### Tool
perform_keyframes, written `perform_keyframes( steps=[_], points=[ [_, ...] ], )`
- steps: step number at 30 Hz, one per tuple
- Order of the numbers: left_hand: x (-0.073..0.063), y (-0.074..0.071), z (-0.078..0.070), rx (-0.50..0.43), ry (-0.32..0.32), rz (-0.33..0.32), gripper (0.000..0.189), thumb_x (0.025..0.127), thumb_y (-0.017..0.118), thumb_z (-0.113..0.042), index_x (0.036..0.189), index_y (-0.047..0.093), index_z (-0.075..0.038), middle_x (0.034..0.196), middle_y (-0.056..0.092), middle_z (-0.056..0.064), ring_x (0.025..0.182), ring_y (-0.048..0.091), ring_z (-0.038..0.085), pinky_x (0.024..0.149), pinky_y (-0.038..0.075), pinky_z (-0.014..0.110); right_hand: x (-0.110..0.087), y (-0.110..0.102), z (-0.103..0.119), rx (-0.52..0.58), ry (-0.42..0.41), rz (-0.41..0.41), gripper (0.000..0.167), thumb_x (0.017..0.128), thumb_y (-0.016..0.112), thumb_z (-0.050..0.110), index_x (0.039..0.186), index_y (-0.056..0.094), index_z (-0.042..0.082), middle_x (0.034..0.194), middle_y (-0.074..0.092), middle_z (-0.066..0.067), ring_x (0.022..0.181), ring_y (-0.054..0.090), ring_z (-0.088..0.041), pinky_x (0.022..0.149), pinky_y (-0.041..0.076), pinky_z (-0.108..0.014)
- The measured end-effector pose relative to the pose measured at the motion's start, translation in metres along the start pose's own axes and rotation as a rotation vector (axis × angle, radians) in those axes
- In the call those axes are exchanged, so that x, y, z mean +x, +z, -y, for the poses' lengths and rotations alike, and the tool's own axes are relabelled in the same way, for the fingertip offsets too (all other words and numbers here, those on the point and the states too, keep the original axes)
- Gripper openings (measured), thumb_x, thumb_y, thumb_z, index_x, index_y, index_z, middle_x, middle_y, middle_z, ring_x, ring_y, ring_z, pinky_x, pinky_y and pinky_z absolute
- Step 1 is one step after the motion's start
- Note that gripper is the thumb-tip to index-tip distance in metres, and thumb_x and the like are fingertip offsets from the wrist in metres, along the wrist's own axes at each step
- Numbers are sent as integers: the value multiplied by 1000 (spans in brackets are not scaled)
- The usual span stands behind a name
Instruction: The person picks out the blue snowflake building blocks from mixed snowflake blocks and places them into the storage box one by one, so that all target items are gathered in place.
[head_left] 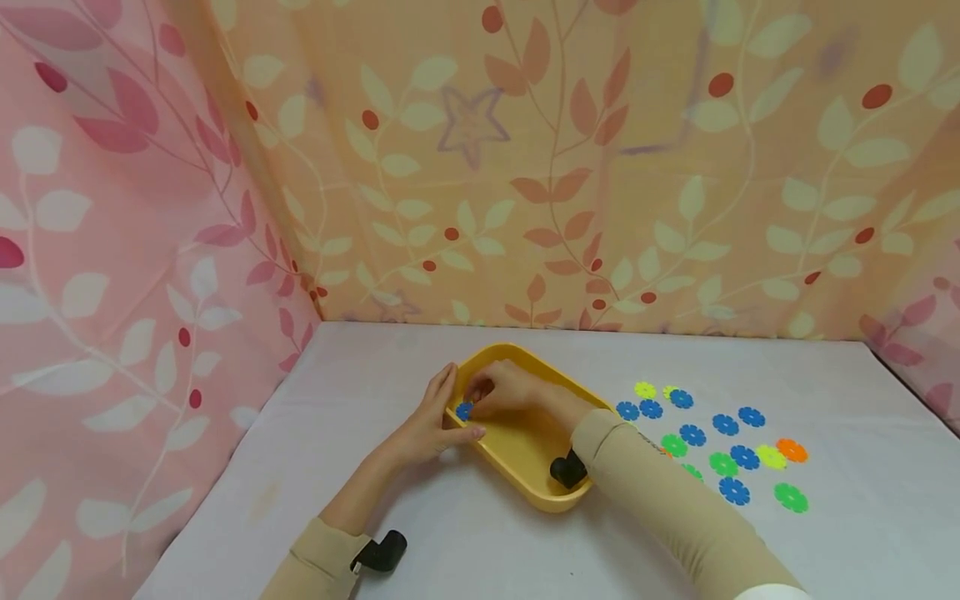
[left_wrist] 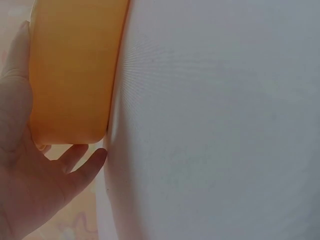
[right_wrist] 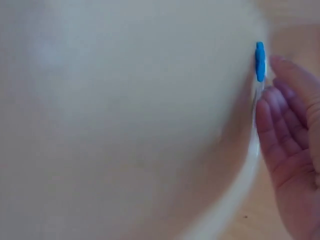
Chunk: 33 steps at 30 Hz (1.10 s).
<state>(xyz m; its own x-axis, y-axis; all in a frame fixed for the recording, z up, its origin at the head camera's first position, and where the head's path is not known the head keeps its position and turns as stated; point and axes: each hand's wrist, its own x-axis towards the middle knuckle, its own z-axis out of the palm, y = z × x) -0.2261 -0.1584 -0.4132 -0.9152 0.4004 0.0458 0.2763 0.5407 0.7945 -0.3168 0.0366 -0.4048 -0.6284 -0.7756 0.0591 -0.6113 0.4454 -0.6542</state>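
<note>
A yellow plastic tray stands at an angle on the table. My left hand grips its left corner, thumb on the near side and fingers round the far end; the left wrist view shows the hand against the outer wall. Inside the tray, at that same corner, is my right hand. A blue notched disc is by its fingertips, seen edge-on in the right wrist view as a thin blue strip. There the thumb and fingers stand apart, loosely bent, with the disc just beyond them.
Right of the tray, flat notched discs lie scattered: several blue, green, yellow and orange. The right forearm crosses the tray's right side and hides some discs. Patterned curtains border the white table.
</note>
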Motion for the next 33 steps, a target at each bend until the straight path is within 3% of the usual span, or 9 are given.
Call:
perform_keyframes(
  steps=[5,10,15,19,22,26,33],
  points=[
    [2,1,-2,-1,9,2,111,85,74,-44,157,-4,-9,162,-9,5,148,-1,29,116,10,52,-4,-17,5,47,-26,-108,23,85,77,17,103,72,5,86,69,3,81,63,-8,78,52,-23],
    [5,1,-1,25,28,-15,111,85,74,-43,156,-2,-5,162,-7,10,147,2,31,115,11,53,-18,-45,15,201,36,-257,28,87,76,20,111,72,6,93,71,1,87,65,-14,81,52,-26],
    [7,1,-1,34,38,-24,111,85,76,-40,156,-2,-3,161,-6,13,147,3,32,115,10,52,-49,-75,20,435,106,-359,31,90,72,21,118,69,6,102,70,-6,100,64,-33,85,53,-32],
    [8,1,1,40,56,-28,110,85,76,-38,155,-2,-2,161,-6,14,147,2,32,116,10,51,-82,-90,13,482,139,-410,36,92,70,25,123,66,6,112,67,-12,103,63,-32,87,53,-36],
    [6,1,3,42,56,-31,110,86,75,-38,156,-3,-3,161,-7,12,147,1,32,115,10,52,-108,-93,6,503,194,-470,39,92,69,29,124,64,6,122,63,-15,103,62,-25,87,53,-34],
    [1,2,4,47,42,-27,110,86,75,-39,156,-3,-4,161,-8,12,147,1,33,115,11,53,-141,-86,-8,540,300,-536,45,92,69,34,125,63,4,129,58,-18,106,60,-26,89,52,-34],
    [2,4,4,64,29,-26,112,85,75,-43,156,-3,-5,162,-7,8,147,2,30,115,12,51,-200,-68,-28,438,463,-519,56,92,66,42,131,58,3,130,59,-17,116,55,-38,94,48,-46]
  ],
)
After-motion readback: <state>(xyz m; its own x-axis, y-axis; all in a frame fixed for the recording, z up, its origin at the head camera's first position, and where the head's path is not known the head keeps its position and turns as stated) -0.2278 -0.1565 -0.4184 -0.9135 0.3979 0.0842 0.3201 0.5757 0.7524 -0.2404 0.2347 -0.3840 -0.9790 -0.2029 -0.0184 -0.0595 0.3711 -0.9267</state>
